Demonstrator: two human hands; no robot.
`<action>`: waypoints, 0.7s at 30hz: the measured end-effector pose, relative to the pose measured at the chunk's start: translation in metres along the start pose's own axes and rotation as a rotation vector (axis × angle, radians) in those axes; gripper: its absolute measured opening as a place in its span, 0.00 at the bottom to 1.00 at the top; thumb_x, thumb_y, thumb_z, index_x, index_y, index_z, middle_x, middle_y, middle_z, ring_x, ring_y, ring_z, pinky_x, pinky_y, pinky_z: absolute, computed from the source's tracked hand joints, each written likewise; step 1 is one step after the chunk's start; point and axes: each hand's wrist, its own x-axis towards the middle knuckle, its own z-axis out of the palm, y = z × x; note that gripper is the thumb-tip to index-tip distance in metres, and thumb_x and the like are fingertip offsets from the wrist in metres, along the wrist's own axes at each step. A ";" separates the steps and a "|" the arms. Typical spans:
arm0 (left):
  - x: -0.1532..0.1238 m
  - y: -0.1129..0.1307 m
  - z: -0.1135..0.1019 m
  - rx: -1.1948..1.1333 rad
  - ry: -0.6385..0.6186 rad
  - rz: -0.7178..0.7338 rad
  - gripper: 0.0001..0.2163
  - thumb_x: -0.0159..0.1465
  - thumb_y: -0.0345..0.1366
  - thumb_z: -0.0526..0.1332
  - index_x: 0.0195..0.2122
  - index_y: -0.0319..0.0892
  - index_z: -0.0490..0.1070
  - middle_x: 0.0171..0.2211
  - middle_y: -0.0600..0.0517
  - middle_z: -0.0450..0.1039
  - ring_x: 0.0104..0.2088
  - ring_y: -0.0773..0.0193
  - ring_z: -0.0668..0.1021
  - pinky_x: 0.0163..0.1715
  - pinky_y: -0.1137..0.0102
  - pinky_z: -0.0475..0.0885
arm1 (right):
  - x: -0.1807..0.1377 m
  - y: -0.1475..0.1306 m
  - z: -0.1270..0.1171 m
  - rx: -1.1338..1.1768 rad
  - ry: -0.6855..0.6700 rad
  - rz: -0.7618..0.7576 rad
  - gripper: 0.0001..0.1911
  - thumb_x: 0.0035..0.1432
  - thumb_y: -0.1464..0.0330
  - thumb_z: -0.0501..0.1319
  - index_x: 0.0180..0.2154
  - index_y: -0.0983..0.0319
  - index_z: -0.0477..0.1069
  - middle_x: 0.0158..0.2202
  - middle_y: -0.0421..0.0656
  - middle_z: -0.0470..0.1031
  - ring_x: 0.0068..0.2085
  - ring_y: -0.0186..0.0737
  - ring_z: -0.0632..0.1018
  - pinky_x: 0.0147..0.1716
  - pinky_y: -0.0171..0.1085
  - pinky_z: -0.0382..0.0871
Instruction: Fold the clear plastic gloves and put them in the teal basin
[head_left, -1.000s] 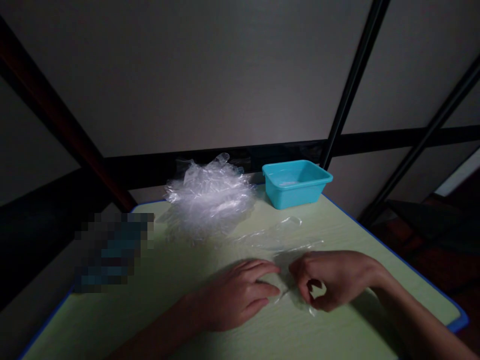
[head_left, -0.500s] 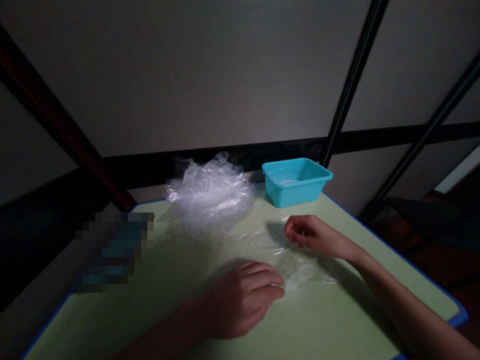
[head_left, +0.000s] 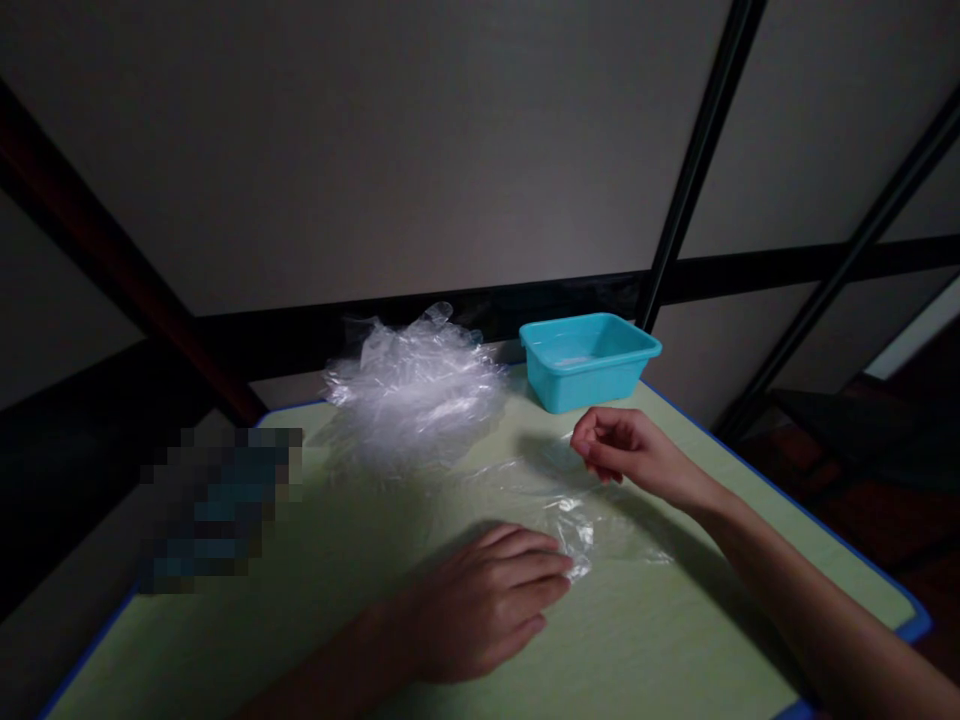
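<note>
A thin, clear plastic disposable glove [head_left: 574, 515] lies spread and wrinkled on the pale green table. My left hand [head_left: 499, 600] is palm down at its near left edge, fingers stretched out and fingertips touching the film. Above the glove's far part is my right hand [head_left: 619, 450], its thumb and fingers curled together in a pinch. Whether film is caught between those fingertips I cannot make out. Behind my left hand sits a loose heap of clear plastic gloves [head_left: 420, 390], with a few finger shapes sticking up.
A turquoise plastic basin [head_left: 589, 375] stands at the table's back right. At the left edge lies a pixelated, bluish object [head_left: 225, 510]. The table [head_left: 315, 560] has a blue rim and meets a panelled wall or cabinet [head_left: 420, 170] at the back.
My right hand has risen a little and turned, its fingers still curled. My left hand's fingers have straightened and reach slightly further right over the film.
</note>
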 end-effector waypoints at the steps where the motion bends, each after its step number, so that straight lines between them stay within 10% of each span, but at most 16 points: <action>1: 0.000 0.000 0.001 -0.001 -0.003 -0.006 0.15 0.62 0.30 0.53 0.50 0.38 0.62 0.50 0.48 0.67 0.52 0.59 0.65 0.52 0.65 0.58 | -0.001 0.000 0.000 0.012 -0.039 0.010 0.06 0.52 0.67 0.58 0.28 0.64 0.64 0.19 0.36 0.66 0.18 0.26 0.66 0.16 0.27 0.57; 9: 0.000 0.000 0.002 0.029 -0.008 -0.007 0.12 0.62 0.32 0.53 0.47 0.37 0.66 0.51 0.47 0.66 0.54 0.59 0.63 0.53 0.64 0.57 | -0.002 0.019 0.015 0.060 -0.406 0.204 0.07 0.52 0.67 0.58 0.32 0.64 0.63 0.26 0.38 0.70 0.23 0.28 0.71 0.21 0.28 0.64; 21: -0.003 -0.003 0.001 0.060 -0.039 -0.023 0.12 0.63 0.33 0.53 0.47 0.41 0.66 0.54 0.48 0.62 0.55 0.58 0.62 0.54 0.62 0.57 | 0.009 0.037 0.006 -0.179 -0.075 0.120 0.07 0.52 0.66 0.57 0.29 0.64 0.63 0.24 0.39 0.67 0.22 0.31 0.70 0.21 0.30 0.63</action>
